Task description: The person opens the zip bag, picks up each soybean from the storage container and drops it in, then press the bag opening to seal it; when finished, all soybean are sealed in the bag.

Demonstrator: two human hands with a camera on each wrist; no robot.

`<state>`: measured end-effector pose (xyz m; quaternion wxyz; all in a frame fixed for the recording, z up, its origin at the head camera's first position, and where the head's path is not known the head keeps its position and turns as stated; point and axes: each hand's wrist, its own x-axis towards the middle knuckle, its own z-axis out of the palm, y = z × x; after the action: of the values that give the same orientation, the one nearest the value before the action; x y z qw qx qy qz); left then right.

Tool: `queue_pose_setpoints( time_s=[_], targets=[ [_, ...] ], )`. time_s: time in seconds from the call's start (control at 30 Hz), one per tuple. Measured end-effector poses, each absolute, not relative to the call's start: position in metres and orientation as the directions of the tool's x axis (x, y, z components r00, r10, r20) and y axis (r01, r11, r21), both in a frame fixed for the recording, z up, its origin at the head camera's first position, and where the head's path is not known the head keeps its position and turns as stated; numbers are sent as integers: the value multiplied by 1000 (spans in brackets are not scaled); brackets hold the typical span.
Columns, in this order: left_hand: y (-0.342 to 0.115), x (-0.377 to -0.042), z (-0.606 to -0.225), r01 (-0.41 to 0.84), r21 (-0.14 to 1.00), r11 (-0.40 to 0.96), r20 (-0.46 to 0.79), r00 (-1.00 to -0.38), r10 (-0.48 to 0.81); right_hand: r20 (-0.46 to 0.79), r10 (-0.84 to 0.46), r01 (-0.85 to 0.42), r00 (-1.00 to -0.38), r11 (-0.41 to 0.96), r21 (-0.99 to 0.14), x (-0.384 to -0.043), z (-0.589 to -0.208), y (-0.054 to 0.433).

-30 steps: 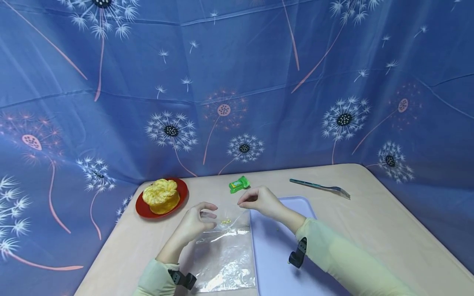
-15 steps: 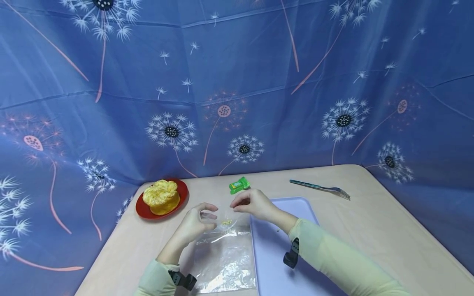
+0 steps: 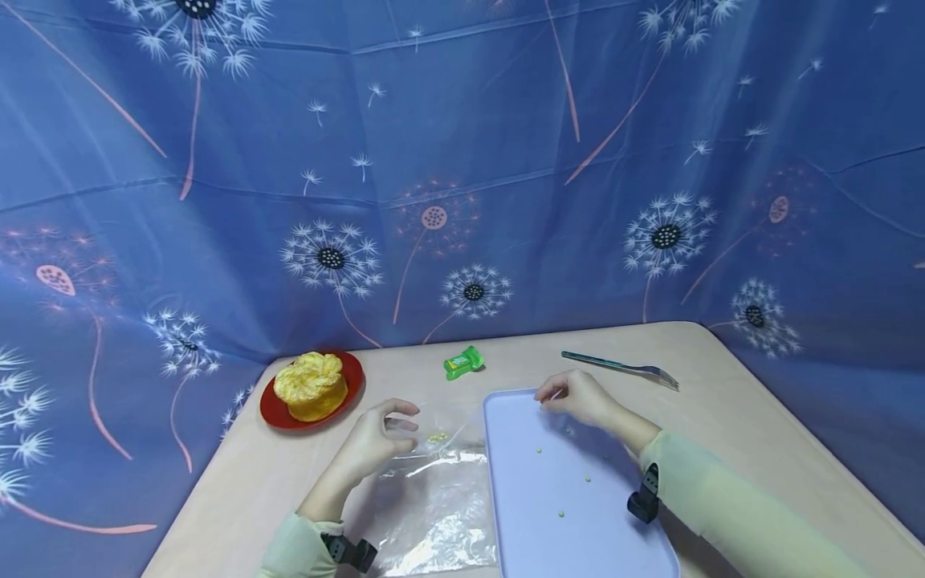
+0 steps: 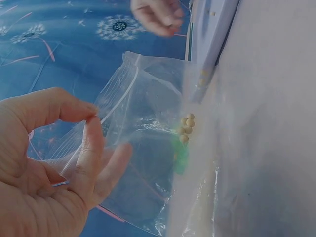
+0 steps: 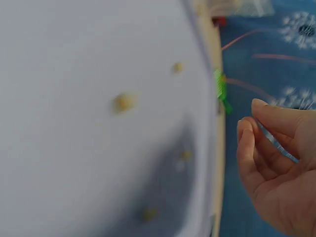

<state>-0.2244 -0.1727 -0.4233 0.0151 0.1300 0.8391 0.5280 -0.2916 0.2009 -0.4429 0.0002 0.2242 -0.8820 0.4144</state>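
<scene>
My left hand [image 3: 367, 443] pinches the top edge of a clear zip bag [image 4: 148, 94] between thumb and fingertip, its other fingers spread against the plastic. The bag's sheet lies toward me on the table, left of a lavender tray [image 3: 527, 534]. Inside the bag is a small cluster of tan, soybean-like balls [image 4: 185, 129]. Over the tray's far edge hovers my right hand [image 3: 588, 401], fingers loosely bent, with a gap between thumb and fingertips and nothing visible held. Several similar yellow balls [image 5: 123, 102] lie scattered on the tray beneath it.
A red plate [image 3: 356, 377] bearing a yellow bread roll [image 3: 312, 387] stands at the back left. A green wrapped packet [image 3: 464, 363] lies behind the bag. Behind the tray rests a fork [image 3: 621, 365]. A blue dandelion-print cloth [image 3: 433, 160] hangs beyond the table.
My right hand first shifted slightly left toward the bag opening, then swung right over the tray. More balls on the tray show now. My left hand has kept its pinch on the bag.
</scene>
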Motion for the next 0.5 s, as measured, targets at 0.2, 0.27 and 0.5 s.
queue_pose_setpoints(
  time_s=[0.2,0.27,0.5],
  targets=[
    [-175,-223,-425,215,883,418,122,-963,238,106,-370,-320,-923,586,-744,-282,-459,221],
    [-175,-223,-425,214,882,420,119,-963,241,108,-361,-319,-926,599,-735,-279,-463,223],
    [-173,-222,-423,203,890,407,110,-964,240,113,-336,-317,-935,653,-688,-273,-471,224]
  ],
)
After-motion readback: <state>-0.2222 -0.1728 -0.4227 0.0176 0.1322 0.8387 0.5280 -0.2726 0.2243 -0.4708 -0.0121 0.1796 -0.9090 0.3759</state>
